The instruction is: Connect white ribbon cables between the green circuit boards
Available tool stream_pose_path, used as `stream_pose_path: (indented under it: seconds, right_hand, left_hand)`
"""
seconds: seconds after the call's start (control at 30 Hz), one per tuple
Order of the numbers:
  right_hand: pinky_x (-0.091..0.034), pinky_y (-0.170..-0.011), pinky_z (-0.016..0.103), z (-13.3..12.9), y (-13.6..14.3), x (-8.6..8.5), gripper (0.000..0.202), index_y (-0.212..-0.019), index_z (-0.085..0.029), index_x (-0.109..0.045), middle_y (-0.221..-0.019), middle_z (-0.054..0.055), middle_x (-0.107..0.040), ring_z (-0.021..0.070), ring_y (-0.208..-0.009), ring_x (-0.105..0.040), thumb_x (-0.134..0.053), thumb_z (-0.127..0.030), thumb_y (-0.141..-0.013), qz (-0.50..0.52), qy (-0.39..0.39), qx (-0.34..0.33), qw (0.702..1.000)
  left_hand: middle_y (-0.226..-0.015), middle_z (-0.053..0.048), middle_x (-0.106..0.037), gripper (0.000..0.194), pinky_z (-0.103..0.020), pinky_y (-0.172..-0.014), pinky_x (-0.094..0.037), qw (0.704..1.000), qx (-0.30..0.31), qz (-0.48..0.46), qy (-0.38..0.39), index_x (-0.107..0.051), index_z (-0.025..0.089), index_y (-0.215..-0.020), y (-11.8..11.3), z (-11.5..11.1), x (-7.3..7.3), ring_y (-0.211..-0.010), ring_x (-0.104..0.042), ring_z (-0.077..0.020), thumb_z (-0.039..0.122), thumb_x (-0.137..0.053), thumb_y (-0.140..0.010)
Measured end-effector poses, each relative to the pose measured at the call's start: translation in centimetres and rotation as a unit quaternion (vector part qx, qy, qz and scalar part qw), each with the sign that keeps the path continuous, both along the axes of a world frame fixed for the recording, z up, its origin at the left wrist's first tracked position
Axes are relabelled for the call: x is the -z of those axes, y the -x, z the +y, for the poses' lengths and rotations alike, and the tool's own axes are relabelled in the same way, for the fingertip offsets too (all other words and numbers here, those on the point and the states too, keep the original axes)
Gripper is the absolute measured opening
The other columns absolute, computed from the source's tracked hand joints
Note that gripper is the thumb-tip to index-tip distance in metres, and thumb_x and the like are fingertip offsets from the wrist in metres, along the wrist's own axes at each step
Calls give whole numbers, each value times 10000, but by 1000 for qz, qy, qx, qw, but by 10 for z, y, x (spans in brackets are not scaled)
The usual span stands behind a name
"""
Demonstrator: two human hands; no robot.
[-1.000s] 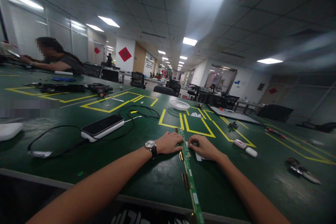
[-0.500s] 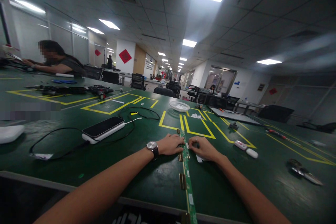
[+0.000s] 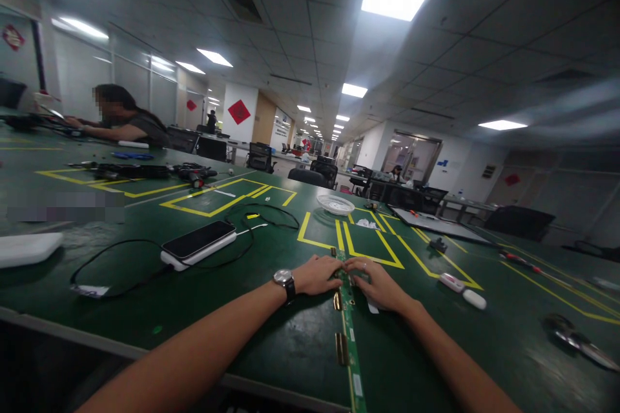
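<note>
A long, narrow green circuit board [image 3: 349, 342] with brass-coloured parts along its left edge runs away from me over the green table. My left hand [image 3: 317, 275], below a wristwatch [image 3: 283, 278], lies at the board's far part from the left, fingers together and touching it; whether it grips the board cannot be made out. From the right my right hand [image 3: 378, 282] reaches onto the same part, fingers bent and thumb apart, fingertips on the board close to the left fingertips. Anything between them is too small to tell. A white piece [image 3: 372, 306] shows under my right hand.
Left: a phone on a white block [image 3: 198, 245] with black cables. Beyond the hands: a white basket [image 3: 335, 204]. Right: a pink-and-white case [image 3: 451, 281], a white oval object [image 3: 475, 299], a screwdriver [image 3: 520, 261] and a shiny metal tool [image 3: 576, 341]. A person [image 3: 126, 117] sits far left.
My right hand has shifted its fingers leftward onto the board, beside my left fingertips; a white label near them is now covered. The whole view has shifted slightly.
</note>
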State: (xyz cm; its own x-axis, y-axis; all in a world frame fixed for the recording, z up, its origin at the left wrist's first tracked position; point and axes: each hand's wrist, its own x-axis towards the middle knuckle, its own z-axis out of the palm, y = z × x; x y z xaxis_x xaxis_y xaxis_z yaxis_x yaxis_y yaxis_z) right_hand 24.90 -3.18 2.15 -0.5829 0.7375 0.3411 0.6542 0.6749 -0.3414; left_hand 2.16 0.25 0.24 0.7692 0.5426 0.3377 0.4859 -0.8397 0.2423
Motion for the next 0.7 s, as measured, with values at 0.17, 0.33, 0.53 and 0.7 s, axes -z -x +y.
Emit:
stream_pose_path:
  seconds: [0.17,0.33,0.53,0.7]
  right_hand:
    - [-363,-1108,375,8,4,2,388,-1250,-249,-628,-1327,54,-609,194,-1259,-520,-409,-194,-934,-81,27,-19,996]
    - [-296,-1125,457,17,-24,2,407,-1267,-247,-621,-1369,67,-590,227,-1293,-493,-331,-265,-982,-195,19,256,947]
    - [-296,-991,687,13,-53,5,510,-1141,-203,-680,-1241,195,-627,373,-1192,-545,-257,-448,-995,-209,40,444,870]
    - [-302,-964,715,16,-48,11,605,-1229,-165,-631,-1321,235,-556,421,-1252,-479,-229,-541,-976,-207,57,477,852]
  left_hand:
    - [-1233,-90,-600,267,-370,-943,-436,997,-57,-39,-18,-520,200,-1187,6,4,-6,-1149,-551,-246,367,-461,-987]
    - [-1234,-91,-605,260,-384,-998,-400,995,-80,-42,-39,-552,189,-1177,12,5,-10,-1170,-521,-243,347,-446,-999]
    - [-1242,-88,-605,330,-396,-989,-394,994,-84,-32,-56,-568,196,-1212,12,4,-9,-1167,-515,-249,400,-391,-1023]
    - [-1239,-81,-606,342,-403,-960,-391,994,-77,6,-82,-567,217,-1221,10,3,-3,-1166,-512,-260,431,-394,-1018]
